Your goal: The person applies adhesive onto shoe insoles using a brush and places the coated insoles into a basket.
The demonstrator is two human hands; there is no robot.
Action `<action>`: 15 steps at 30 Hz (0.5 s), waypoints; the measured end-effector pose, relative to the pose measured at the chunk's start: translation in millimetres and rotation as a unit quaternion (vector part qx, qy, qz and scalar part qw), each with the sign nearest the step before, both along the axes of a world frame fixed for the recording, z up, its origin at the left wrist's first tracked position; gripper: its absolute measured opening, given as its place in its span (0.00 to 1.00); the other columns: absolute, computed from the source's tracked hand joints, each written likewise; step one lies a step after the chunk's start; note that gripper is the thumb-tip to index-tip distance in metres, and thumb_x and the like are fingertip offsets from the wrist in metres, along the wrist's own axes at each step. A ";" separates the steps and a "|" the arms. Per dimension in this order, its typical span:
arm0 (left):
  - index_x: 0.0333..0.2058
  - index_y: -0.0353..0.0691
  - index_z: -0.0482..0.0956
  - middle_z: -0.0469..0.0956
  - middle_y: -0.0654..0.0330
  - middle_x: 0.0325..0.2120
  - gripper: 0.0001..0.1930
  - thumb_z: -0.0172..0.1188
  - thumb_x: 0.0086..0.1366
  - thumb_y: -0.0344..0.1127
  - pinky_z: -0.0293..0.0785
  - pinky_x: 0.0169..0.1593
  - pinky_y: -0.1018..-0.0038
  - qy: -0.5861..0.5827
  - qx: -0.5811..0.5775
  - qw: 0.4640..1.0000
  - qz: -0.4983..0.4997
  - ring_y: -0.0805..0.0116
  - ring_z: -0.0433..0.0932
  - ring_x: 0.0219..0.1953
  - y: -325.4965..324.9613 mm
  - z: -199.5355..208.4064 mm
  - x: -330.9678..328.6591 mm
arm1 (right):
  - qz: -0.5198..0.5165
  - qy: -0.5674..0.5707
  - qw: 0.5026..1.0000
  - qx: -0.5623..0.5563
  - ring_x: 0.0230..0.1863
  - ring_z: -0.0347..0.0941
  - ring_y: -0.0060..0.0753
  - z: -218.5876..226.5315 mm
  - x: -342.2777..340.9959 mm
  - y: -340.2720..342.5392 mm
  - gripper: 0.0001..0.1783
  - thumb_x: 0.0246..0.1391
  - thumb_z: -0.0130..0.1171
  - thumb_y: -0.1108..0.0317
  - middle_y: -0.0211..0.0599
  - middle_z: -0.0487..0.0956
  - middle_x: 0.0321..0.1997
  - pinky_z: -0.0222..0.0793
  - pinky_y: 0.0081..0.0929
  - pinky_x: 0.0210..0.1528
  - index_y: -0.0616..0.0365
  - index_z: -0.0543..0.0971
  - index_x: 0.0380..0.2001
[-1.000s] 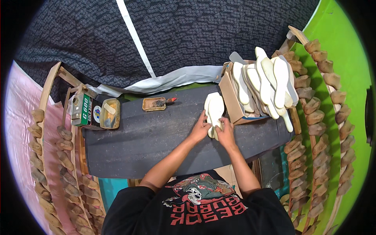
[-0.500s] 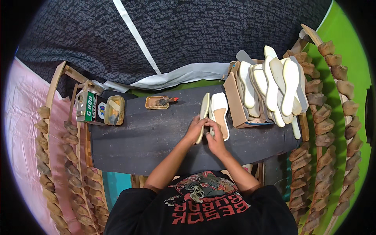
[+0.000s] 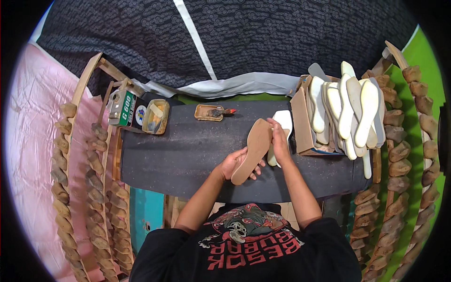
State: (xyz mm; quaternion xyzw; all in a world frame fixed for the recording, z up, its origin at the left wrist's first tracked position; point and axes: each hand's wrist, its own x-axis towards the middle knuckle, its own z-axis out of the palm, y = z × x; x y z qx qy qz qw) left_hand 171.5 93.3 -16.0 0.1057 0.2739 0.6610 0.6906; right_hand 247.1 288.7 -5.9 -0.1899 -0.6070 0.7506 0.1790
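A shoe insole [image 3: 253, 148] is held above the table, tilted, with its plain brown face up. My left hand [image 3: 235, 164] is closed around its lower end, the fingertips showing past the right edge. My right hand [image 3: 280, 143] has its fingers stretched out along the insole's upper right edge, touching it or very near. A second sole piece [image 3: 283, 117], white at its wide end, lies on the table behind my right hand, which hides part of it.
A cardboard box [image 3: 302, 122] heaped with pale insoles [image 3: 345, 113] stands at the right. Toward the back are a shallow tray [image 3: 203, 113] with a brush [image 3: 221, 112], a yellowish container [image 3: 156, 123] and a metal can [image 3: 123, 109]. Racks of wooden shoe lasts [image 3: 61, 174] flank both sides.
The insole has turned from edge-on to showing its brown face. My right hand has moved up along it, fingers straightening. The whole view has shifted slightly.
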 end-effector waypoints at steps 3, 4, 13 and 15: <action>0.63 0.38 0.67 0.77 0.48 0.47 0.39 0.29 0.74 0.66 0.81 0.42 0.62 0.038 -0.027 0.998 0.030 0.56 0.80 0.40 -10.1 -4.4 1.5 | 0.015 -0.014 0.995 0.097 0.67 0.63 0.38 -2.2 -5.4 -21.9 0.31 0.74 0.36 0.45 0.44 0.71 0.63 0.54 0.32 0.70 0.60 0.68 0.63; 0.63 0.38 0.67 0.77 0.48 0.47 0.39 0.29 0.74 0.66 0.81 0.42 0.62 0.038 -0.030 0.998 0.039 0.56 0.80 0.40 -14.0 -7.1 2.1 | 0.031 -0.023 0.995 0.091 0.67 0.63 0.38 -11.9 -7.4 -26.3 0.32 0.74 0.35 0.44 0.43 0.71 0.63 0.54 0.32 0.70 0.59 0.68 0.63; 0.63 0.42 0.68 0.78 0.51 0.48 0.47 0.23 0.68 0.76 0.81 0.44 0.62 0.059 -0.103 0.987 0.104 0.61 0.80 0.41 -60.5 -20.0 8.5 | 0.085 -0.133 0.984 0.086 0.55 0.75 0.40 -54.9 -70.6 -56.7 0.32 0.67 0.52 0.48 0.46 0.78 0.54 0.66 0.36 0.61 0.65 0.71 0.60; 0.65 0.43 0.67 0.78 0.51 0.50 0.47 0.24 0.68 0.77 0.81 0.44 0.61 0.030 -0.133 0.983 0.127 0.62 0.80 0.41 -68.5 -15.2 6.1 | 0.092 -0.128 0.983 0.093 0.42 0.79 0.35 -70.8 -96.7 -51.0 0.34 0.62 0.60 0.52 0.41 0.80 0.46 0.74 0.33 0.48 0.66 0.69 0.63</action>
